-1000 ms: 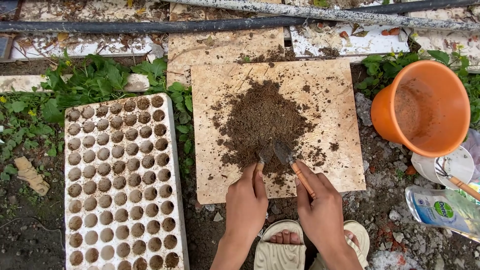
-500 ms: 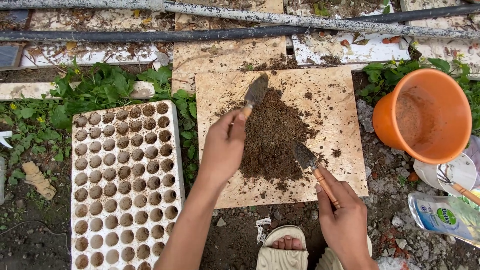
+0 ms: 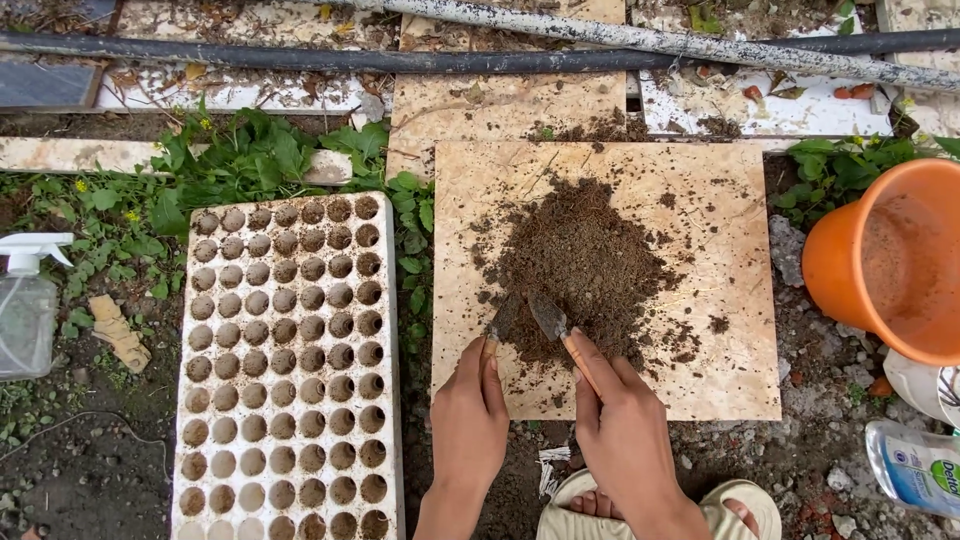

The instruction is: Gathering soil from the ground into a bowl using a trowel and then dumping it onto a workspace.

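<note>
A heap of dark soil (image 3: 585,265) lies on a beige tile slab (image 3: 730,300). My left hand (image 3: 468,415) grips a small wooden-handled trowel (image 3: 497,325), its blade at the heap's near left edge. My right hand (image 3: 625,430) grips a second small trowel (image 3: 555,325) whose blade digs into the near edge of the soil. The two blades sit close together. Left of the slab lies a white seedling tray (image 3: 290,370) with several round cells filled with soil.
An orange plastic pot (image 3: 885,265) tilts at the right. A spray bottle (image 3: 28,300) lies at far left, a clear bottle (image 3: 915,465) at lower right. Green weeds (image 3: 250,155) grow behind the tray. Pipes (image 3: 300,55) run along the top. My sandalled feet (image 3: 740,515) are below.
My left hand came back from the far left edge of the heap to its near edge. Both trowels now meet at the front of the soil. The view shifted left.
</note>
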